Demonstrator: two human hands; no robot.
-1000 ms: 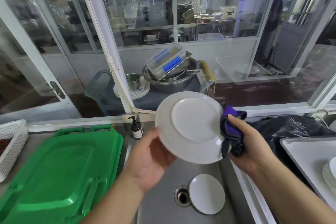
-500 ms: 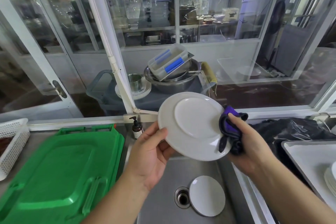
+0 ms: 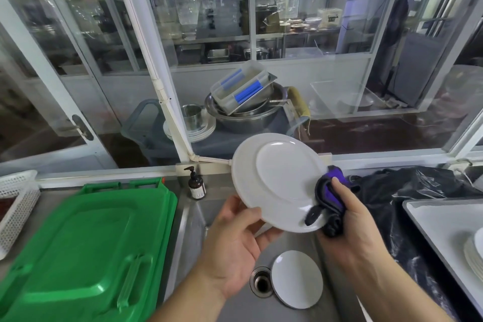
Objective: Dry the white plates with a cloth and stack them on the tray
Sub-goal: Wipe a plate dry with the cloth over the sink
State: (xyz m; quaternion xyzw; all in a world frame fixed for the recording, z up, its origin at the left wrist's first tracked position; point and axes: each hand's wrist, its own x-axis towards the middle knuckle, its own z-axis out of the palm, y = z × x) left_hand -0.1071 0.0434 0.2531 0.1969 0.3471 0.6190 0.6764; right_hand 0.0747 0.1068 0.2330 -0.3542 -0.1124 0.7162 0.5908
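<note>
A white plate (image 3: 277,178) is held tilted above the sink, its underside facing me. My left hand (image 3: 235,243) grips its lower left rim, thumb on the underside. My right hand (image 3: 350,222) clutches a purple and black cloth (image 3: 328,198) and presses it on the plate's lower right rim. A second white plate (image 3: 296,278) lies in the sink beside the drain. At the right edge stands a grey tray (image 3: 433,222) with a stack of white plates (image 3: 474,253), partly cut off.
A green plastic lid (image 3: 86,248) covers the counter at left, with a white perforated basket (image 3: 15,204) beyond it. A brown pump bottle (image 3: 196,184) stands at the sink's back. A black plastic bag (image 3: 407,191) lies between sink and tray. Glass windows rise close behind.
The cloth has slid down the plate's right rim towards its lower edge. My left thumb has shifted along the lower left rim as the plate turned slightly.
</note>
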